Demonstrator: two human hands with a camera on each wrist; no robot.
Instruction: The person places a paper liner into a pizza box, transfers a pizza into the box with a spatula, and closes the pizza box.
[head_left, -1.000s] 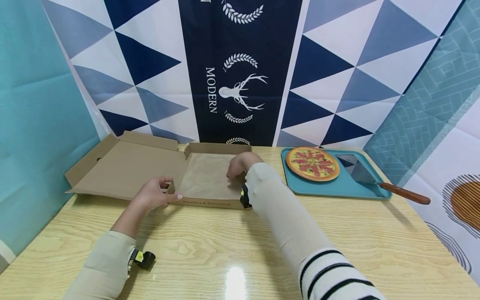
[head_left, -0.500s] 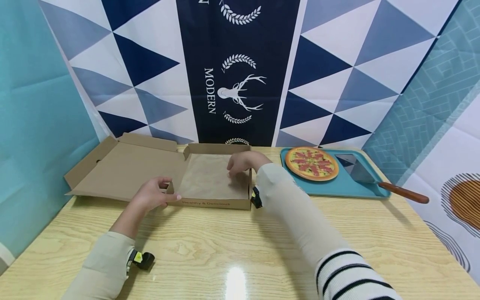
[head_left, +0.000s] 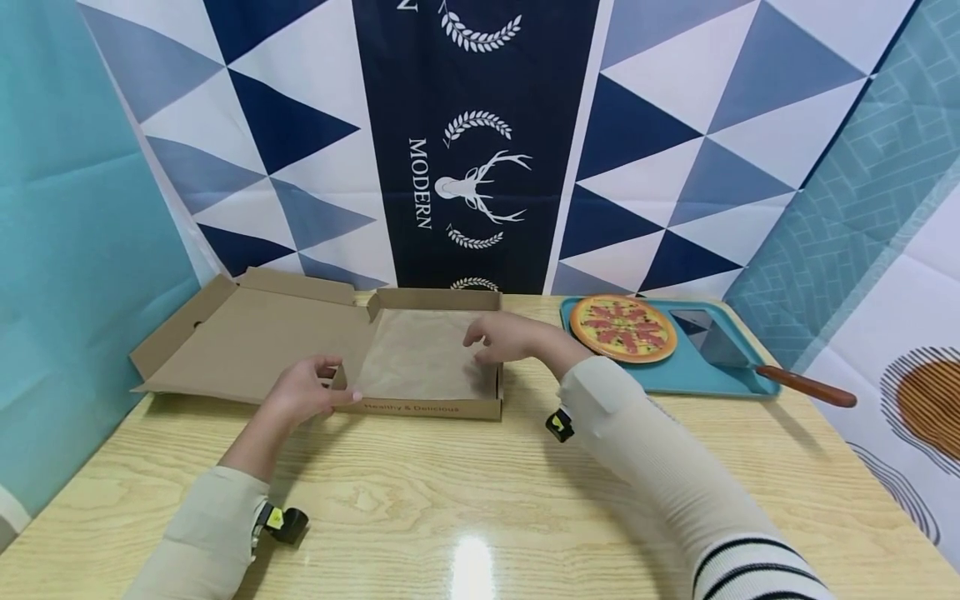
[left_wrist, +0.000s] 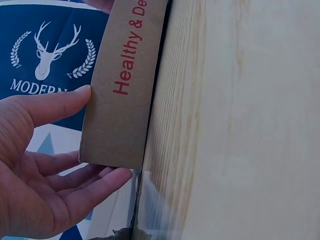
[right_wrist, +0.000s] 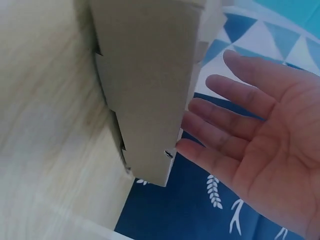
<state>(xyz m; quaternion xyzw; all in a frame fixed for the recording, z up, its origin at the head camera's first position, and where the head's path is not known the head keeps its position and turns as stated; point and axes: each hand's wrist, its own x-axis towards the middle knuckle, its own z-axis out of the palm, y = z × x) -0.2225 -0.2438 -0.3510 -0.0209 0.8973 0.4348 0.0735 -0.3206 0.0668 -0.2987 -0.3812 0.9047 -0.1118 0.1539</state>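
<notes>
Fingers loosely bent and holding nothing, the right hand [head_left: 508, 337] has drawn to the box's [head_left: 472, 408] right side, baring more paper [head_left: 412, 354]; the left hand [head_left: 303, 392] grips the box's near-left corner.

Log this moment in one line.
left hand: holds box corner | right hand: empty, over box | lid: open | pizza: on tray | spatula: partly on tray

Apparently a staged tabletop setting: cloth hangings [head_left: 472, 258] on three sides of a wood-grain table [head_left: 390, 500].
</notes>
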